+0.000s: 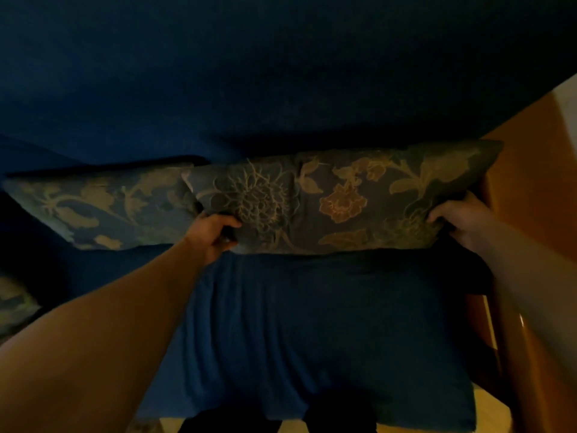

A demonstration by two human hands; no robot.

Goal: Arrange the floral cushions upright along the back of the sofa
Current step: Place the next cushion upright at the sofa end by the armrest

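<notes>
A floral cushion (331, 198), dark blue with pale leaves and an orange flower, stands upright against the blue sofa back (249, 73). My left hand (215, 234) grips its lower left corner. My right hand (459, 220) grips its right edge. A second floral cushion (100, 210) leans against the sofa back to the left, and its right end is overlapped by the held cushion. A third floral cushion (14, 303) shows only partly at the left edge of the view.
A blue seat cushion (312, 332) with creases lies below the held cushion. A wooden armrest (537, 170) runs along the right side of the sofa. Pale floor (490, 410) shows at the bottom. The scene is dim.
</notes>
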